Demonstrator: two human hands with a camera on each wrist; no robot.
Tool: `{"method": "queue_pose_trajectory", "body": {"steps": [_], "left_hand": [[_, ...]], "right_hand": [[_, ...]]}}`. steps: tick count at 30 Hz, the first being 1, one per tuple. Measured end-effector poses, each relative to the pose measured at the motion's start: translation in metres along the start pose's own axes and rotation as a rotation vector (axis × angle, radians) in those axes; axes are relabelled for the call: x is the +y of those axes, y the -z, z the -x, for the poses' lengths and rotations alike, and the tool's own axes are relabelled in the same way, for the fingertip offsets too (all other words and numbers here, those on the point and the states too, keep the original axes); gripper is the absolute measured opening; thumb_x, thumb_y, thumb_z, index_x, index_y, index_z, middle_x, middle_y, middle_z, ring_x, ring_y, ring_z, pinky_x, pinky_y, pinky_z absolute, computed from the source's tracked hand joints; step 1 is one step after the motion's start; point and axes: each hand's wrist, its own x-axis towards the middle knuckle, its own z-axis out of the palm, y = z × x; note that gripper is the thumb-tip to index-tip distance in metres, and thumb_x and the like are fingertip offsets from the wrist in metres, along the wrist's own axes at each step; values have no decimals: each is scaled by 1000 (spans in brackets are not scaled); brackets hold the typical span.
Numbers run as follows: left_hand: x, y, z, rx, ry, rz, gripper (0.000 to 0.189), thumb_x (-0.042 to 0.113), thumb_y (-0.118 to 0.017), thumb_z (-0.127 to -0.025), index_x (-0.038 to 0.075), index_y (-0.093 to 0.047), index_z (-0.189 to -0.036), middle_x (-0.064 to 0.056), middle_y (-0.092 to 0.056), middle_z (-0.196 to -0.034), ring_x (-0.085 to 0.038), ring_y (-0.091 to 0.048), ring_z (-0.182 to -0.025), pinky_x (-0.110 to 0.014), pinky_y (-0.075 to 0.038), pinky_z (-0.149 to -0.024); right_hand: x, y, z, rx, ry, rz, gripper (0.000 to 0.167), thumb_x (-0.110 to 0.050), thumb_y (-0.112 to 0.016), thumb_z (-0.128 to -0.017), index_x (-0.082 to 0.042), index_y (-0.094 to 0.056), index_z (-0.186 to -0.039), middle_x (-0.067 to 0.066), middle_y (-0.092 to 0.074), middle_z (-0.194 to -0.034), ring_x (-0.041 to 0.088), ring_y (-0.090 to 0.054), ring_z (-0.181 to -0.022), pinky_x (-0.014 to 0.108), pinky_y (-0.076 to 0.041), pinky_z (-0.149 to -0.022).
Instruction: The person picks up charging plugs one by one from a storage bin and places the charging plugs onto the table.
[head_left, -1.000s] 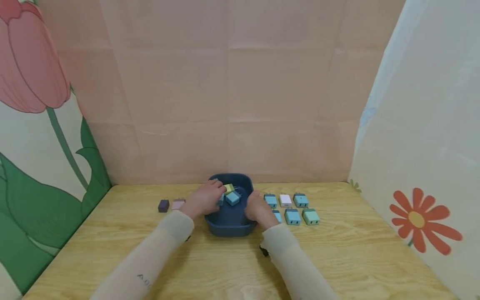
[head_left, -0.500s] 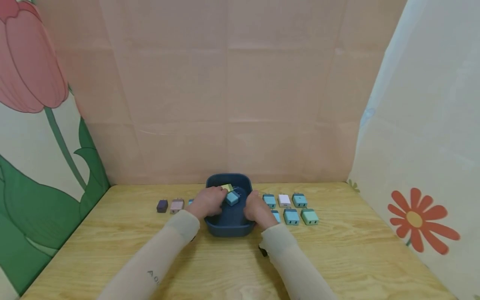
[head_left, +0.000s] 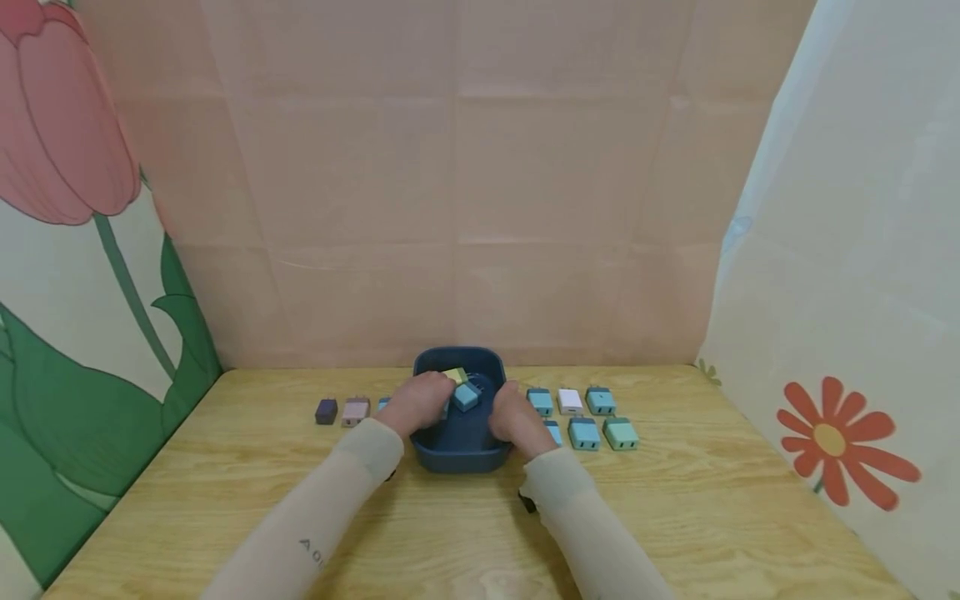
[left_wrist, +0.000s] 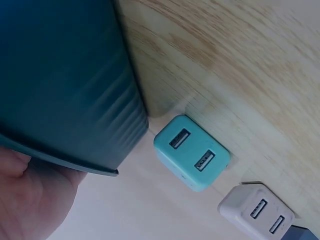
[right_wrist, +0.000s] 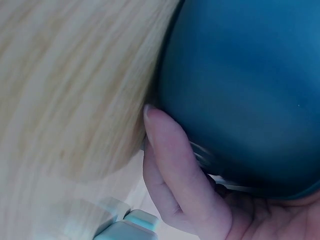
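Observation:
A dark blue plastic basin (head_left: 461, 461) stands on the table near the back wall. My right hand (head_left: 517, 419) grips its right side; in the right wrist view, fingers (right_wrist: 182, 165) lie along the outer wall. Over the left rim, my left hand (head_left: 420, 402) reaches down inside, and its fingertips are hidden. A sliver of blue shows beside those fingers; whether they pinch it cannot be told. Inside the basin lie a light blue charger plug (head_left: 467, 397) and a yellow one (head_left: 456, 376). The left wrist view shows the left hand (left_wrist: 35, 200) at the rim.
Left of the basin stand a purple charger (head_left: 326, 411), a pink charger (head_left: 356, 410) and a turquoise charger (left_wrist: 192, 152) with two USB ports. To the right, two rows hold several blue chargers (head_left: 584, 433), a white one (head_left: 570, 402) and a green one (head_left: 621, 432).
My left hand has moved slightly right and lower into the basin, its fingers now more bent, uncovering the turquoise charger at its left. The right hand keeps its place on the basin.

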Motion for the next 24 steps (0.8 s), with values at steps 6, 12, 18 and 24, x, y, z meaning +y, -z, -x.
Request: {"method": "queue_pose_trajectory", "body": {"steps": [6, 12, 18, 24], "left_hand": [[4, 4, 0, -48, 13, 49, 14, 14, -78, -100, 14, -77, -113, -2, -78, -110, -19, -70, -97, -40, -62, -95], [11, 10, 3, -101, 15, 169, 17, 19, -86, -94, 14, -78, -108, 2, -74, -95, -15, -62, -83, -36, -61, -85], [12, 9, 6, -136, 37, 251, 30, 21, -88, -92, 13, -79, -120, 0, -78, -110, -15, -65, -93, -38, -62, -96], [10, 9, 9, -126, 67, 316, 37, 22, -90, -91, 11, -78, -125, -3, -78, -120, -18, -65, -102, -44, -60, -105]], "right_hand": [[1, -2, -5, -2, 5, 5, 78, -7, -52, -110, 5, -6, -171, 36, -63, -137, 34, -72, -70, 42, -60, -53], [0, -2, -6, -7, -28, -17, 75, -7, -52, -110, 3, -9, -171, 34, -65, -133, 34, -72, -72, 41, -60, -52], [0, 0, -3, -1, -17, -6, 72, -8, -53, -110, 7, -13, -168, 34, -65, -127, 34, -72, -70, 40, -60, -52], [0, -3, -6, -1, -28, -16, 71, -9, -54, -110, 5, -15, -167, 32, -65, -124, 33, -71, -70, 40, -60, -52]]}}
